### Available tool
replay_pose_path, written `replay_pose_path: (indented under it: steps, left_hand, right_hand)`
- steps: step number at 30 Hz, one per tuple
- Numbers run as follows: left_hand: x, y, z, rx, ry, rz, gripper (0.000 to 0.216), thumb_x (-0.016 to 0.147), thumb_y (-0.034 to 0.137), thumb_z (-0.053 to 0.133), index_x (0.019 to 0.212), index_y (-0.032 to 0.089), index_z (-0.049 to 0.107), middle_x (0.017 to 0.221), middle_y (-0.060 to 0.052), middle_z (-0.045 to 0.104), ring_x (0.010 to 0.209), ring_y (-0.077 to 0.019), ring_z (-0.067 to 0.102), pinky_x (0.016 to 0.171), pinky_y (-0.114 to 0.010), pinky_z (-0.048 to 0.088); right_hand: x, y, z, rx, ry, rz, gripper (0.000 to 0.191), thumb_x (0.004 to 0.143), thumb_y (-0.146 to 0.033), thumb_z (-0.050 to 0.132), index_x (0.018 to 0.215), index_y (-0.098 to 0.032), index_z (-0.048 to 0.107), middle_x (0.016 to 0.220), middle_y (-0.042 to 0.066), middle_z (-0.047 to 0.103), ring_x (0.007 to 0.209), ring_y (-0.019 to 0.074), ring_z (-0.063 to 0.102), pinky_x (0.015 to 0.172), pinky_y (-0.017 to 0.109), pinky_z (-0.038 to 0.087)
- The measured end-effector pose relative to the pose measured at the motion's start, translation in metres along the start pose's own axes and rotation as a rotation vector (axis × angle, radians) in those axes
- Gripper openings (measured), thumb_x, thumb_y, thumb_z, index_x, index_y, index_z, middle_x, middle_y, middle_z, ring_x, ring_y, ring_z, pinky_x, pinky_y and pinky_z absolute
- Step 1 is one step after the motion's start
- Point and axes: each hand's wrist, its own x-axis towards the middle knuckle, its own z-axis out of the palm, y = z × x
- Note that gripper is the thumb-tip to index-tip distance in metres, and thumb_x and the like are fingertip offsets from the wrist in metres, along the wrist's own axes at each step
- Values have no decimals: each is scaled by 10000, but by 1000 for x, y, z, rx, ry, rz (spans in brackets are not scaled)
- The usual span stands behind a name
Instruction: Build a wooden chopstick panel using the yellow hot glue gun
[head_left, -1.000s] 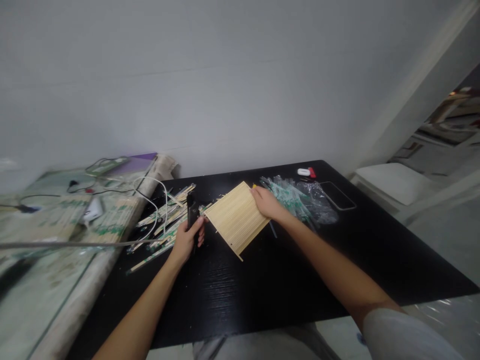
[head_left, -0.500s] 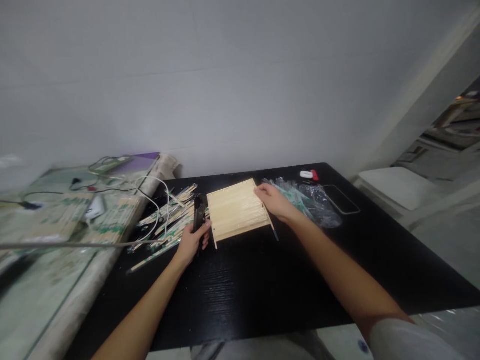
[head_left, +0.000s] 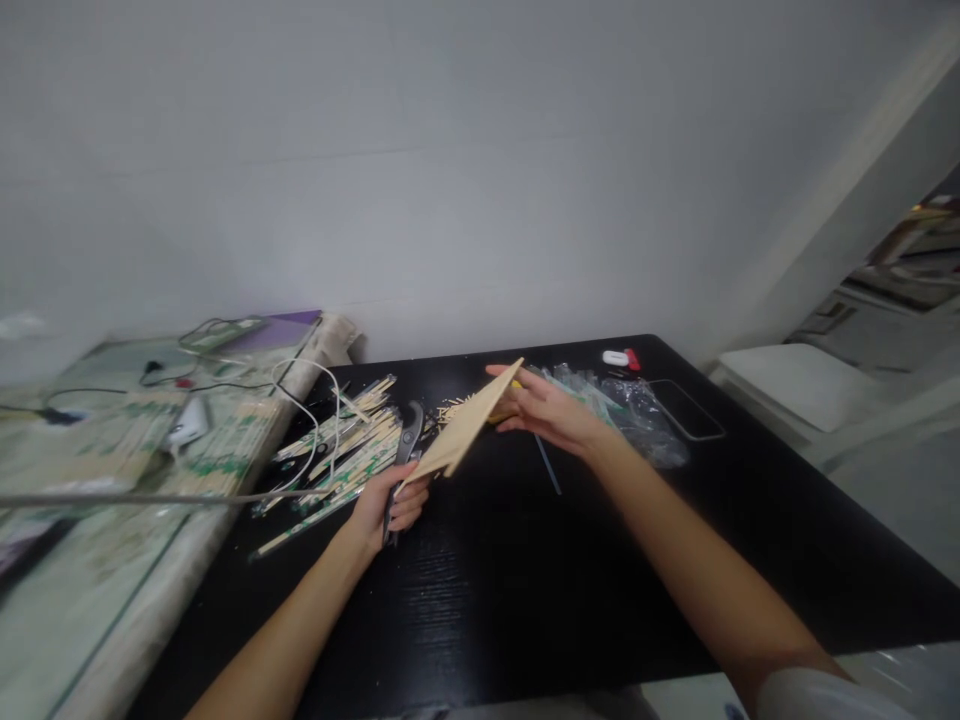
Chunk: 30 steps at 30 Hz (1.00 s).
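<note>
A flat panel of glued bamboo sticks (head_left: 461,436) is tilted up on edge above the black table (head_left: 570,590). My right hand (head_left: 547,410) supports its far edge with fingers spread along it. My left hand (head_left: 394,500) is wrapped round the handles of dark metal pliers (head_left: 406,450), and its thumb touches the panel's near corner. A heap of wrapped chopsticks (head_left: 337,455) lies just left of the pliers.
Clear plastic wrappers (head_left: 622,405) are piled right of my right hand. A dark phone-like outline (head_left: 686,408) and a small white and red object (head_left: 621,357) lie at the table's back right. A cluttered surface with cables (head_left: 247,375) adjoins on the left.
The stick panel lay flat on the table and is now lifted and tilted on edge. My right hand rose with it. My left hand moved slightly nearer with the pliers.
</note>
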Motion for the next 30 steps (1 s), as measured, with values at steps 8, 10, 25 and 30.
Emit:
replay_pose_path:
  steps: [8, 10, 25, 30]
  left_hand:
    - [0, 1, -7, 44, -11, -145, 610, 733, 538, 738, 417, 200, 341, 332, 90, 215, 281, -13, 145, 243, -118, 165]
    - [0, 3, -13, 54, 2, -145, 605, 724, 538, 716, 401, 202, 330, 318, 91, 195, 273, -11, 127, 242, -120, 129]
    - [2, -9, -21, 233, 23, -263, 439, 643, 466, 713, 423, 192, 450, 311, 60, 304, 235, -46, 193, 227, -154, 108]
    - [5, -11, -13, 213, 45, -297, 524, 700, 548, 710, 436, 199, 423, 345, 60, 315, 256, -49, 223, 243, -166, 151]
  right_hand:
    - [-2, 7, -26, -72, -186, 242, 352, 800, -188, 724, 1150, -168, 745, 1256, 116, 697, 1074, 211, 672, 922, 328, 570]
    - [0, 12, -29, -83, -175, 340, 319, 838, -218, 654, 1134, -159, 755, 1254, 125, 703, 1059, 206, 680, 899, 307, 566]
    - [-15, 52, 73, -1399, -225, -74, 299, 1021, -233, 463, 816, -155, 666, 856, 97, 744, 815, 217, 666, 836, 358, 427]
    - [-5, 76, 69, -1300, -147, -74, 265, 985, -143, 452, 768, -179, 601, 767, 52, 687, 666, 168, 562, 653, 295, 364]
